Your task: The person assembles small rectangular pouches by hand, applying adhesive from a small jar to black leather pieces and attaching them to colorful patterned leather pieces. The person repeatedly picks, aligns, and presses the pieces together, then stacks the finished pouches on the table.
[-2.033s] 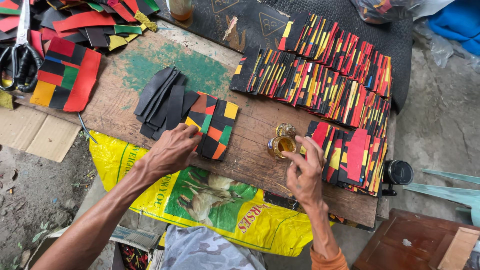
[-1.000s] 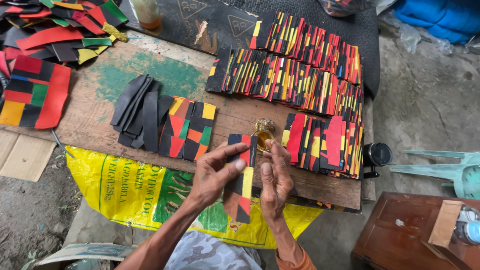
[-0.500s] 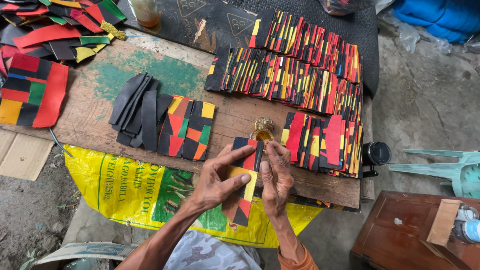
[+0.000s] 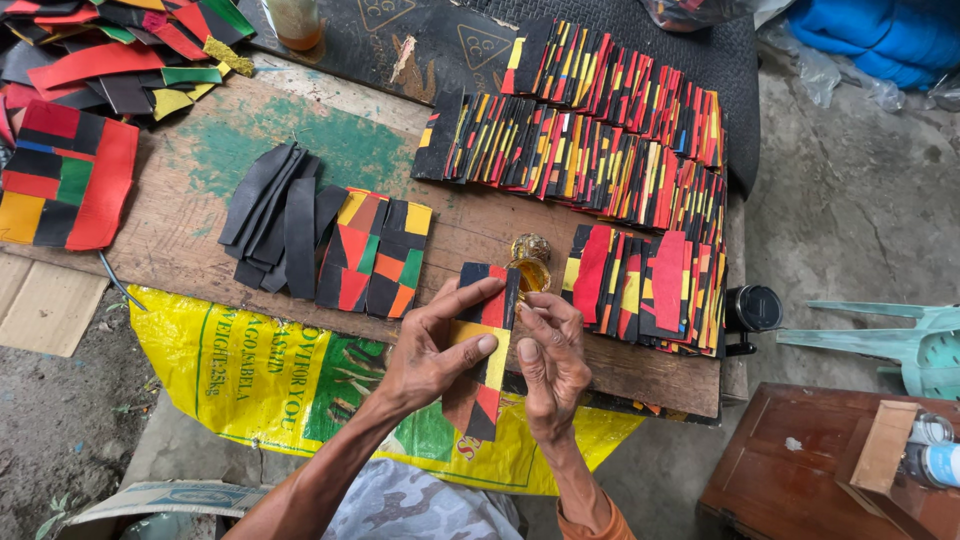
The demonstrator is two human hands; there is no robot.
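— Head view: how much looks done, how much left?

— Plenty finished, judging by the lay: long overlapping rows of patchwork strips (image 4: 600, 130) in black, red, yellow and green across the far half of the desk (image 4: 180, 250), another batch (image 4: 650, 285) at the right edge. Left to do, as it seems: a fan of plain black strips (image 4: 280, 215) mid-desk, two more multicoloured panels (image 4: 375, 250) just beside them, loose scraps (image 4: 120, 50) piled at the far left corner.

— And the piece in work?

— One patchwork strip (image 4: 485, 350), held over the near edge of the desk, above the yellow printed sack (image 4: 270, 380). Left hand (image 4: 425, 355) closed on it, thumb and fingers (image 4: 470, 295) pinching its left side. Right hand (image 4: 550, 365) against its right edge, thumb pressed to the yellow patch, other fingers curled; no firm grip visible there.

— Anything close enough to knock?

— Small glass jar of amber liquid (image 4: 530, 265), just beyond the strip's top end, touching or nearly so; cannot tell which. Right-hand batch near the right knuckles.

— Open room?

— Bare wood between the black strips and the far rows, also near the green paint patch. Right edge crowded, strips overhanging it. Near side free above the sack.
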